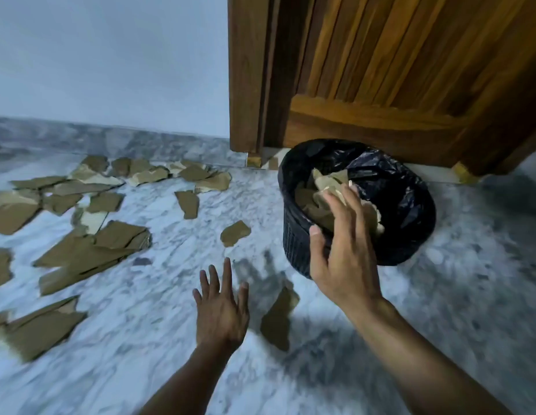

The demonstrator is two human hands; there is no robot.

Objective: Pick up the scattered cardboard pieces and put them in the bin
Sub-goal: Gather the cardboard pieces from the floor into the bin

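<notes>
A black bin (pixel 410 205) lined with a black bag stands on the marble floor by the wooden door and holds several brown cardboard pieces (pixel 323 181). My right hand (pixel 341 253) hovers over the bin's near rim with fingers stretched out and thumb spread; a pale cardboard piece (pixel 376 218) lies just beneath it inside the bin. My left hand (pixel 220 310) is low over the floor, fingers spread and holding nothing. A cardboard piece (pixel 278 319) lies just right of it, and a small one (pixel 234 233) lies further ahead. Many more pieces (pixel 90 253) are scattered to the left.
A wooden door and frame (pixel 380 85) rise right behind the bin. A white wall with a marble skirting (pixel 111 139) runs along the back left. The marble floor (pixel 440 295) right of the bin is bare.
</notes>
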